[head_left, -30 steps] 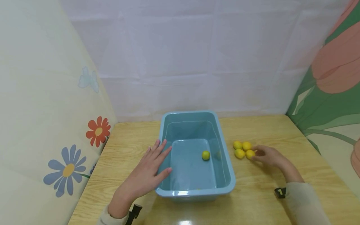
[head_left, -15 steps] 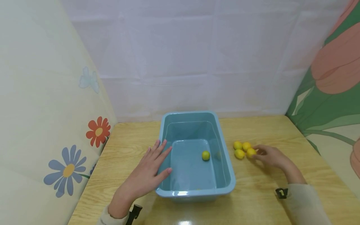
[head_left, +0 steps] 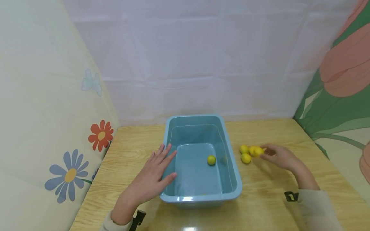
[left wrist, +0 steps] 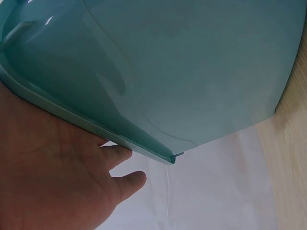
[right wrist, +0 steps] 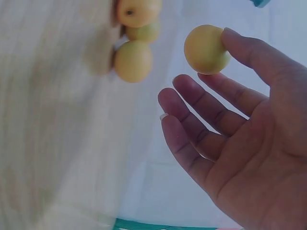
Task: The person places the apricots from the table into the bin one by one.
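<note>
A pale, creased cloth [head_left: 179, 64] hangs across the back, flanked by a cream sheet [head_left: 37, 106] with flat printed flowers and a green sheet [head_left: 344, 115] with large pink petals. Below spreads the tabletop [head_left: 138, 134], yellowish with a streaky wood grain and a slight gloss. On it stands a deep blue tub [head_left: 199, 198], apparently plastic, smooth and shiny, rectangular with rounded corners and a flared lip.

The left hand [head_left: 153, 175] rests palm down on the tub's left rim, fingers straight and fanned, thumb apart. The right hand [head_left: 281, 155], beyond the tub's right side, pinches a round, smooth yellow fruit [head_left: 258, 151] between thumb and index finger; its other fingers are slightly bent and separated. In the right wrist view this fruit is apart from three similar fruits [right wrist: 133, 61] clustered on the table. A greener yellow fruit [head_left: 211, 159] sits on the tub's floor, toward the right wall.
</note>
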Demonstrator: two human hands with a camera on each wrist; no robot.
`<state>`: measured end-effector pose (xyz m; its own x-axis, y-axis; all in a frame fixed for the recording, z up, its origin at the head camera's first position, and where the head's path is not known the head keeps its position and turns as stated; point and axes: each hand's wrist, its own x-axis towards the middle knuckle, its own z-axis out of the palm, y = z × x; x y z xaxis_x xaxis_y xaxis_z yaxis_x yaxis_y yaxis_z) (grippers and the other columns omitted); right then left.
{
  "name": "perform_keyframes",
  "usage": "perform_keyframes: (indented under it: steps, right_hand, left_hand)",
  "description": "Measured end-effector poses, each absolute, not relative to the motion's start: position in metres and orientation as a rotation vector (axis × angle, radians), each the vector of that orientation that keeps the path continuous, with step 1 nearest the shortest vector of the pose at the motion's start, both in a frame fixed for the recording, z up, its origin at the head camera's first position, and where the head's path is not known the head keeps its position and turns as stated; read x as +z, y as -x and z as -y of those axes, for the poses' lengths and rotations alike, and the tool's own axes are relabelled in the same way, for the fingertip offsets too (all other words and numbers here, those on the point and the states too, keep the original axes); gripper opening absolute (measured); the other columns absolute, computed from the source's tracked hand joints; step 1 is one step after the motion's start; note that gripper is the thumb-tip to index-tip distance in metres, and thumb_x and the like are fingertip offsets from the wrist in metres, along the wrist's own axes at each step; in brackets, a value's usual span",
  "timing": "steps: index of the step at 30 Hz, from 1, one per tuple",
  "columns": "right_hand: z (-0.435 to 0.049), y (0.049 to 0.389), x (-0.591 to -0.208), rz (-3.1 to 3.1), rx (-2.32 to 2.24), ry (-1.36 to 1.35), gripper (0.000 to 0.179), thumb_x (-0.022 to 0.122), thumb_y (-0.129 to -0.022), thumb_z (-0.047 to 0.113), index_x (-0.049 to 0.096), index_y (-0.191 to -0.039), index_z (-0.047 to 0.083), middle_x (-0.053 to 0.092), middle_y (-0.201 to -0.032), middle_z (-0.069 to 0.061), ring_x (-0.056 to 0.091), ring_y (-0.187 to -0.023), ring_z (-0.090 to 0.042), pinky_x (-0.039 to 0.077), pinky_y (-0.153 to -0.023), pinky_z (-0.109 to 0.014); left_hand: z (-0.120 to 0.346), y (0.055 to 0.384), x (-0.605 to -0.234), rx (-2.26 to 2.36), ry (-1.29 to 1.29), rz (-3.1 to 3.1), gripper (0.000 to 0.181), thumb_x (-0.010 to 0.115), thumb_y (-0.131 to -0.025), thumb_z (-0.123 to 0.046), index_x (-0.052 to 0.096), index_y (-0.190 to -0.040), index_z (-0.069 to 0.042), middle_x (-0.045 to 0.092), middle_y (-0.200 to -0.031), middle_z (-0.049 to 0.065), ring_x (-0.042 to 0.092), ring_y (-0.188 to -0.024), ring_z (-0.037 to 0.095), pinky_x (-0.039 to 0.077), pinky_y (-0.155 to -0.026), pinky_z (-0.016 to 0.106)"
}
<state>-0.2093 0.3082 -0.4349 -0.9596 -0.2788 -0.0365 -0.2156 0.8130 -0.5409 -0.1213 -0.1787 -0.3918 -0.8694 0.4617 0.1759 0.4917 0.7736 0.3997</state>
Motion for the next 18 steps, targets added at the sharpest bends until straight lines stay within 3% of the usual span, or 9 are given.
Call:
perform_keyframes:
  steps: [6, 18]
  right_hand:
    - [-0.302, 0.205, -0.42, -2.889, -0.844, 0.408, 0.051, 0.064, -0.101, 0.037, 0.059, -0.136, 0.0, 0.066, -0.118, -0.026, 0.064, -0.106, -0.041, 0.056, -0.083, -0.056]
    - [-0.286, 0.195, -0.392, -2.918, -0.88, 0.523, 0.05, 0.064, -0.101, 0.034, 0.059, -0.137, 0.001, 0.069, -0.115, -0.017, 0.065, -0.105, -0.033, 0.054, -0.09, -0.055]
  left_hand:
    - [0.179, 0.122, -0.392, -0.679, 0.787, 2.89, 0.07, 0.048, -0.103, -0.053, 0.027, -0.162, -0.021, 0.008, -0.17, -0.003, 0.002, -0.158, 0.025, 0.009, -0.124, 0.057]
    - [0.179, 0.122, -0.392, -0.679, 0.789, 2.887, 0.07, 0.049, -0.103, -0.052, 0.029, -0.161, -0.018, 0.009, -0.17, -0.002, 0.002, -0.157, 0.026, 0.009, -0.124, 0.058]
